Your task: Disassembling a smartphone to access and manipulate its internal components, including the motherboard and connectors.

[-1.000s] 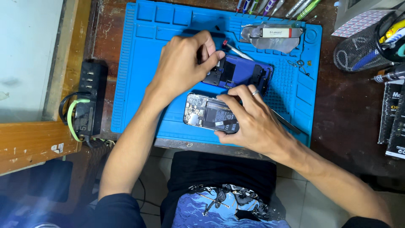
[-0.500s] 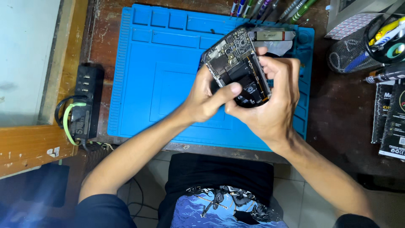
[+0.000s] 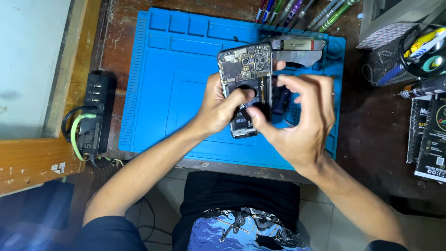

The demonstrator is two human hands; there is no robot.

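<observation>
My left hand (image 3: 218, 109) grips an opened smartphone (image 3: 246, 83), circuit board exposed, above the blue repair mat (image 3: 172, 93). My right hand (image 3: 302, 121) pinches its lower middle with thumb and fingertips.

Blue work mat (image 3: 176, 83), ribbed and compartmented, flat on dark wooden desk (image 3: 371, 139). Row of pens and screwdrivers (image 3: 302, 11) along the mat's far edge. Grey flat part with a pale label strip (image 3: 299, 49) at the mat's far right corner. Black multi-port charger (image 3: 95, 116) with green cable (image 3: 76, 132), left of mat. Black mesh holder (image 3: 388, 62) with tools, far right. Dark printed boxes (image 3: 429, 137) at right edge. Pale wood-framed panel (image 3: 32, 65), far left.
</observation>
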